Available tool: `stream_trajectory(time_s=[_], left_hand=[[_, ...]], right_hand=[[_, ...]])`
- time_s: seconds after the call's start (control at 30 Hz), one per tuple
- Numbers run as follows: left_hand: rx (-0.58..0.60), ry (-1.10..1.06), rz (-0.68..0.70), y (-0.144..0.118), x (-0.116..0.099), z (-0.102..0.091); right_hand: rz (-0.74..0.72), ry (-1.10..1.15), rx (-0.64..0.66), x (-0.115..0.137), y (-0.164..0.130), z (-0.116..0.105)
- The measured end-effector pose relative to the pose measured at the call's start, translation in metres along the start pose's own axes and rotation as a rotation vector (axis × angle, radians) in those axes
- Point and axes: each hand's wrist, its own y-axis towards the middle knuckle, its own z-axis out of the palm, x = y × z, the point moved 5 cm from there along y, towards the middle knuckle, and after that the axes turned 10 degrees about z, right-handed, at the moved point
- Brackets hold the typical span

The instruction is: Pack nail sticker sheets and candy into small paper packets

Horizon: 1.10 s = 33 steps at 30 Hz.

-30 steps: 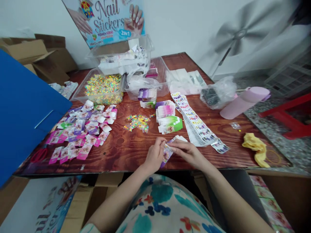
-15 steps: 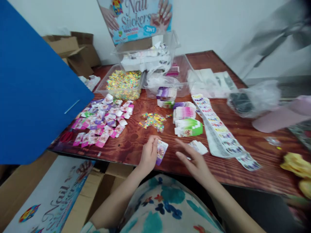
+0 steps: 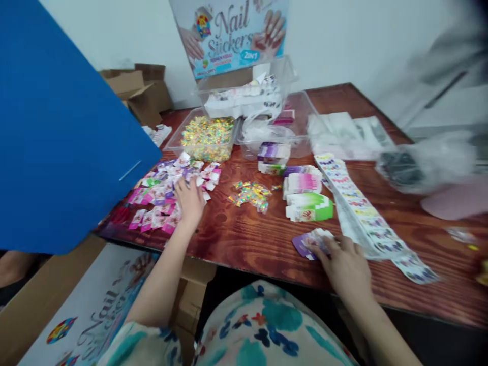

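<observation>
My left hand (image 3: 189, 202) reaches over a spread of small pink, purple and white boxes (image 3: 156, 218) on the left of the table. Its fingers lie slightly apart on the boxes, and no box shows clearly within its grasp. At the front right, my right hand (image 3: 345, 262) has its thumb and fingers closed at the edge of flattened purple-and-white cartons (image 3: 305, 246). Between the hands lies a small heap of shiny yellow wrapped pieces (image 3: 250, 195). Stacks of flat green cartons (image 3: 309, 207) and pink cartons (image 3: 303, 183) lie beyond my right hand.
A blue panel (image 3: 72, 137) blocks the left. Behind stand a clear tub of wrapped pieces (image 3: 208, 134) and a tub of sticker strips (image 3: 244, 99). A long sticker strip (image 3: 366, 213) runs to the right. A plastic bag (image 3: 427, 160) lies at the far right.
My left hand, which held a small purple-and-white box in front of me, has moved left onto the spread of boxes. My right hand has come down onto the flattened cartons.
</observation>
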Motion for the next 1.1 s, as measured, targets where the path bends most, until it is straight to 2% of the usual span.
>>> stream_trajectory(time_s=[0.07, 0.13, 0.2, 0.3, 0.37, 0.43, 0.53, 0.57, 0.6, 0.63, 0.73, 0.8, 0.87, 1.0, 1.1], left_hand=[[0.107, -0.185, 0.242, -0.034, -0.063, 0.015], [0.284, -0.404, 0.48, -0.075, -0.126, 0.03], [0.408, -0.513, 0.58, -0.11, -0.174, 0.042], [0.506, -0.6, 0.565, -0.131, -0.211, 0.054], [0.55, -0.693, 0.493, -0.126, -0.218, 0.056], [0.643, -0.857, 0.412, -0.115, -0.219, 0.055], [0.954, -1.172, 0.395, -0.11, -0.225, 0.048], [1.041, -1.23, 0.414, -0.112, -0.227, 0.044], [1.08, -1.232, 0.433, -0.114, -0.228, 0.041], [1.058, -1.171, 0.446, -0.114, -0.227, 0.04], [0.78, -0.798, 0.467, -0.113, -0.221, 0.035], [0.672, -0.609, 0.481, -0.114, -0.219, 0.034], [0.683, -0.55, 0.487, -0.116, -0.219, 0.038], [0.779, -0.596, 0.423, -0.114, -0.217, 0.05], [0.795, -0.883, 0.296, -0.108, -0.215, 0.055]], right_hand=[[-0.019, -0.188, 0.017, 0.002, -0.001, 0.002], [-0.015, -0.234, 0.026, 0.002, 0.0, 0.002], [0.012, -0.171, 0.007, -0.001, 0.001, 0.0], [0.065, 0.033, -0.035, -0.001, 0.003, -0.01], [0.08, 0.216, -0.023, 0.005, 0.004, -0.019], [0.074, 0.379, 0.013, 0.015, 0.003, -0.029], [0.051, 0.533, 0.028, 0.031, 0.002, -0.042], [0.043, 0.565, 0.022, 0.035, 0.001, -0.045], [0.035, 0.591, 0.016, 0.038, 0.001, -0.047], [0.028, 0.611, 0.013, 0.04, 0.0, -0.047], [0.056, 0.637, 0.028, 0.042, -0.002, -0.04], [0.094, 0.653, 0.055, 0.042, -0.003, -0.032], [0.115, 0.69, 0.083, 0.043, -0.004, -0.025], [0.117, 0.712, 0.147, 0.046, -0.001, -0.018], [0.14, 0.755, 0.108, 0.043, 0.003, -0.023]])
